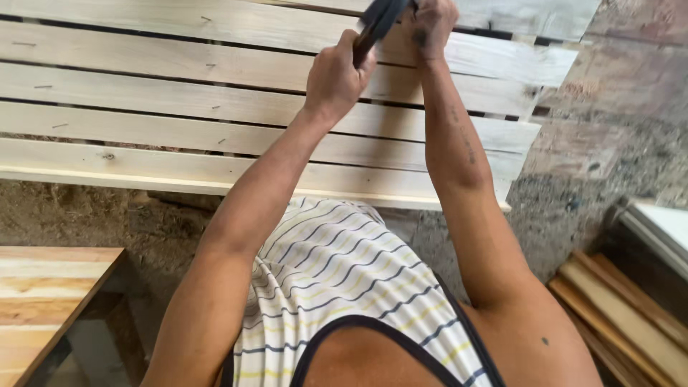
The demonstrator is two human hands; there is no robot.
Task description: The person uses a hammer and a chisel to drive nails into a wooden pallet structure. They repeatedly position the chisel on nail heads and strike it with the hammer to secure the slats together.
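Fingers of the left hand are curled tight round a dark tool handle, probably a hammer, just below the right hand gripping it too, both steadying it above the pale wooden slatted panel

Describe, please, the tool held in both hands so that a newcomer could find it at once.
Start at the pale slatted wooden panel that fills the upper part of the view. Near its top edge, the left hand and right hand meet on a dark tool that slants up from the left hand's grip. It is the only dark thing there; its make is unclear.
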